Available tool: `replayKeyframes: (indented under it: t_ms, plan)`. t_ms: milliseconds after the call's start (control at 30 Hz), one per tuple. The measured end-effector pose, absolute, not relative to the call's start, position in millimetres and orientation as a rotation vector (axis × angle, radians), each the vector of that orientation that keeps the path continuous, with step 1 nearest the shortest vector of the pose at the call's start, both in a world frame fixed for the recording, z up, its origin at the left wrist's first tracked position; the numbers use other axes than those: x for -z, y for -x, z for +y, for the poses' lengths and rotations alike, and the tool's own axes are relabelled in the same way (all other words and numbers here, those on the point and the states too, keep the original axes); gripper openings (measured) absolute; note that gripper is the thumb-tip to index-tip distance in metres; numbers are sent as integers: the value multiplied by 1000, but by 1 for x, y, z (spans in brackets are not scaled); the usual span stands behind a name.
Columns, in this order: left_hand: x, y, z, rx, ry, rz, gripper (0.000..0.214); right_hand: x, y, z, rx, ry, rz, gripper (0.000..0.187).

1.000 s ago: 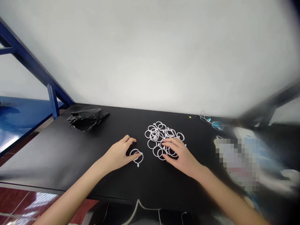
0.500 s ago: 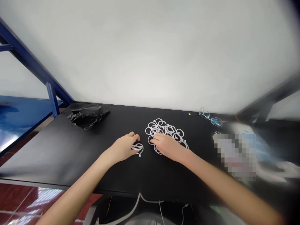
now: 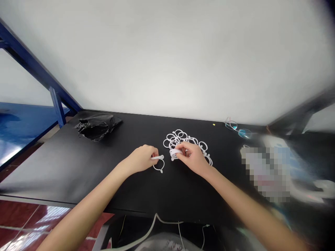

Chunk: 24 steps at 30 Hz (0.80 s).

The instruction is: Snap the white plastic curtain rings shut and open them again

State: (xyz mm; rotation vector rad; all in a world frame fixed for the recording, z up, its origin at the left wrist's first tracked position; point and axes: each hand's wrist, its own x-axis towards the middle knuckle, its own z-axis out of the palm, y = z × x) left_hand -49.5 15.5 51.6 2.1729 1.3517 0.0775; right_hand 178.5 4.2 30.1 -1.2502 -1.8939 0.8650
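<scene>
White plastic rings with small knobs, which look like curtain rings [image 3: 179, 131], lie in a loose pile on the black table [image 3: 136, 195]. My left hand [image 3: 142, 158] is closed on a white ring [image 3: 157, 158] seen nearly edge-on; another ring shows just below the fingers, and I cannot tell if it is held too. At the near side of the pile, my right hand [image 3: 195, 157] pinches a small stack of white rings [image 3: 176, 152] between thumb and fingers. Part of the pile is hidden behind that hand.
A torn black plastic bag [image 3: 101, 126] lies at the back left. Eyeglasses [image 3: 238, 129] and a tiny yellow bit [image 3: 214, 124] are at the back right. Blurred packaging [image 3: 300, 164] covers the right side. Cables [image 3: 154, 228] hang below the front edge.
My right hand has lifted slightly from the pile, with a stack of rings now visible in its pinch. My left hand has turned its ring edge-on and shifted a little right.
</scene>
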Motion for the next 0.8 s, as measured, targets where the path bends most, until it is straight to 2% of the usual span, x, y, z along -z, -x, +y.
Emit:
replayKeyframes:
  t_ms: [133,267,333,600,800]
  plan:
    - [-60,63,27,-123,-1991,1109,31,-12,-181,4,-979,1212,-1563,11]
    - [-61,70,25,28,-1757,918,32,-10,-183,0,-1076,1176,-1445,14]
    - [-56,68,21,73,-1697,944,27,-12,-183,-3,-1118,1170,-1415,15]
    - [-49,67,16,25,-1737,1095,33,-14,-178,-9,-1115,1214,-1320,17]
    - [-53,53,5,135,-2152,1341,18,-14,-176,-10,-1042,1234,-1378,20]
